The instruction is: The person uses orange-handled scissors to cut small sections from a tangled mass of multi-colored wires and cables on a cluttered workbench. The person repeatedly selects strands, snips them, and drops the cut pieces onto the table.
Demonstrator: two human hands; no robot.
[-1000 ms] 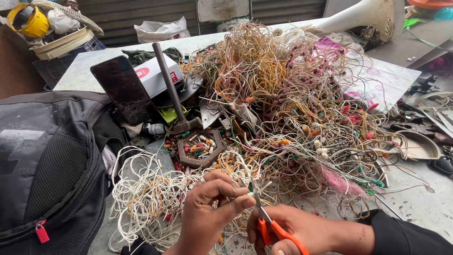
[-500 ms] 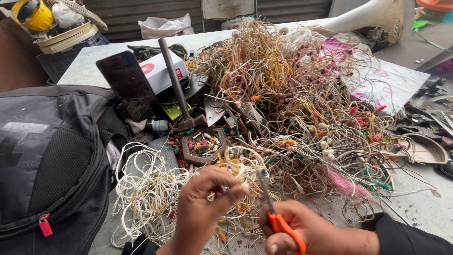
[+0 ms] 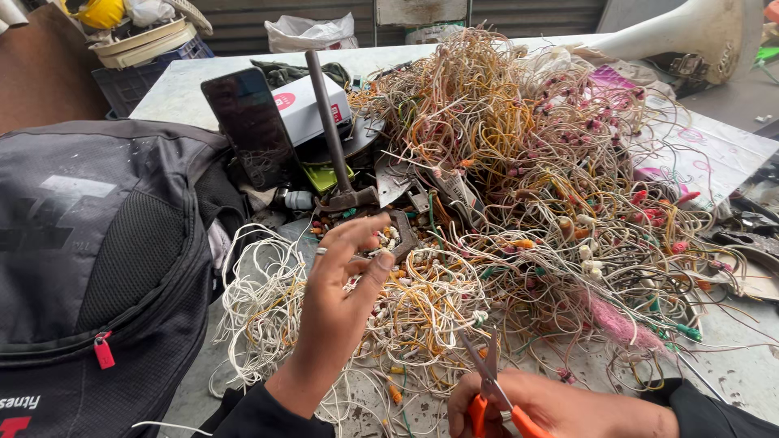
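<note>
Fingers (image 3: 367, 231) of the left hand (image 3: 337, 304) are spread wide and hold nothing; the palm hangs over the loose bundle of thin white and yellow wires (image 3: 406, 300) that lies on the grey table top (image 3: 730, 365) in front of the person. The right hand (image 3: 560, 405) is low at the edge of the view, its fingers closed through the handles of the orange-handled metal scissors (image 3: 489, 381). The blades point up toward the bundle and stand a little apart; I cannot tell if a wire is between them.

Behind the bundle rises the big tangled heap of orange, pink and green wires (image 3: 552, 162), and many of its strands run down into the white ones. Here is the first risk, in my judgement: if one strand is pulled, the knot may drag a large part of the heap forward. The second risk is the scissors. Their tips are near the left wrist, so a fast reach of the open hand across them could meet the blades. Thin cut ends may also prick the skin.

Near the left fingertips stands the dark iron hammer (image 3: 333, 130), its handle upright, leaning by the black flat phone (image 3: 250, 126) and the white cardboard box (image 3: 304, 109); a caught wire could tip it. The black fabric backpack (image 3: 97, 268) touches the bundle and could snag strands too.
</note>
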